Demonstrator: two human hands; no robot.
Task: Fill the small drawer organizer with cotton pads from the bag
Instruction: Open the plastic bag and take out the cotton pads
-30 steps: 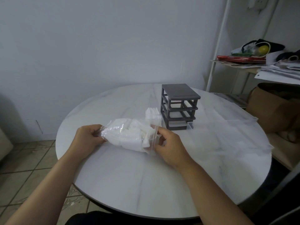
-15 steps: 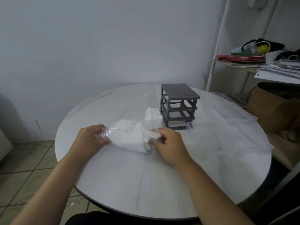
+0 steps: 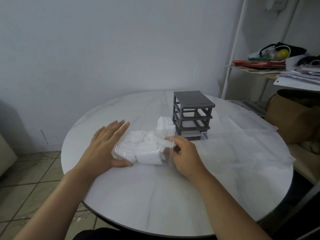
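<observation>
Most white cotton pads (image 3: 147,153) lie in our clear plastic bag (image 3: 170,159), left hand (image 3: 105,146) pressing it flat-fingered, right hand (image 3: 186,154) pinching a few for the dark grey drawer organizer (image 3: 192,108).

Table: my landmark is a round white table (image 3: 155,196) with a marbled top and a dark rim.
Wall: a plain white wall (image 3: 103,49) stands behind the table, with a small scuff (image 3: 41,137) low down to the table's left.
Floor: I see beige tiles (image 3: 34,172) with dark grout below the table's left edge.
Rack: a white pole (image 3: 232,54) rises behind the table on its right and carries a shelf (image 3: 242,68).
Shelf load: a red flat packet (image 3: 256,63), a yellow round thing (image 3: 283,53) and stacked papers (image 3: 303,77).
Box: a brown box (image 3: 294,118) sits right of the table, under the shelf.
Far left: a pale beige piece (image 3: 5,153) stands on the floor. I cannot tell what it is.
Light: it is soft and even on my feed, with a grey shadow on the wall left of the table.
</observation>
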